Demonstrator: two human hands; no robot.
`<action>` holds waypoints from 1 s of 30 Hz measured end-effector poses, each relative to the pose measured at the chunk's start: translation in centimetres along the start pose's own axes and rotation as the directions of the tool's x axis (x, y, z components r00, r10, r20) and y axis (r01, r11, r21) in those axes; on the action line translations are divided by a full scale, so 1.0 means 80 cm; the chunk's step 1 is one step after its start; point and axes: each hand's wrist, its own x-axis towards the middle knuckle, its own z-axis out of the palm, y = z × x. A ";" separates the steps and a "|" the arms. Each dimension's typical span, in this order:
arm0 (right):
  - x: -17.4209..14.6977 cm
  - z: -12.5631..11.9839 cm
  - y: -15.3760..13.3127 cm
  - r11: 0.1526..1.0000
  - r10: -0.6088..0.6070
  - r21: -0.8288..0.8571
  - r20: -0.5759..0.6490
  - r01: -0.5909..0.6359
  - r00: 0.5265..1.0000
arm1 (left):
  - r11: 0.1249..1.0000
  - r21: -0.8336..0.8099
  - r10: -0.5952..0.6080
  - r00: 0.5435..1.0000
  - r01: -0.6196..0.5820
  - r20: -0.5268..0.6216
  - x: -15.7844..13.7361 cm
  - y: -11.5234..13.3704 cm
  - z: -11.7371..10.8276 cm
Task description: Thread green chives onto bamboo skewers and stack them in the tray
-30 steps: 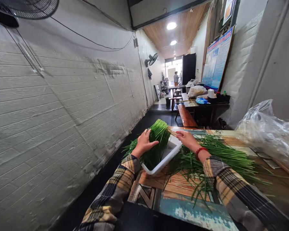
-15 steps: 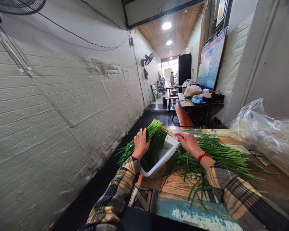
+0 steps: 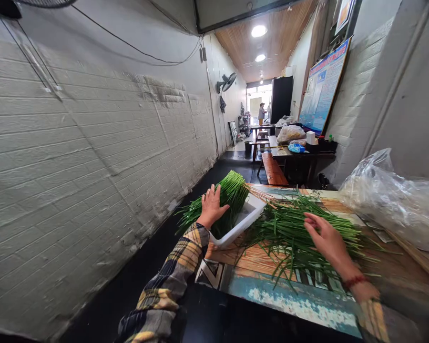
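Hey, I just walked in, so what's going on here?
A person is handling long greens at a table. The left hand lies spread against a bunch in a white tray, with thin sticks jutting from the bunch toward the right. The right hand, seemingly empty, is over a loose pile beside the tray; whether it touches is unclear.

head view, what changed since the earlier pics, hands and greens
The right hand has let go of the thin brown stems and moved right and closer to the wearer, over the loose green stalks. The left hand stays on the green bundle at the white tray, and the stems still jut from beside that bundle.
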 end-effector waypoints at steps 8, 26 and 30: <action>-0.116 -0.048 0.104 0.950 0.307 0.064 -0.032 -0.304 0.951 | 0.997 0.061 -0.051 0.998 0.050 0.022 -0.023 0.009 -0.009; -0.145 -0.043 0.116 0.945 0.323 0.076 -0.066 -0.318 0.944 | 0.994 0.084 -0.086 0.977 0.071 0.194 -0.008 0.026 0.022; -0.146 -0.048 0.103 0.941 0.337 0.070 -0.124 -0.330 0.933 | 0.999 0.046 -0.005 1.000 0.006 -0.015 -0.023 0.040 -0.014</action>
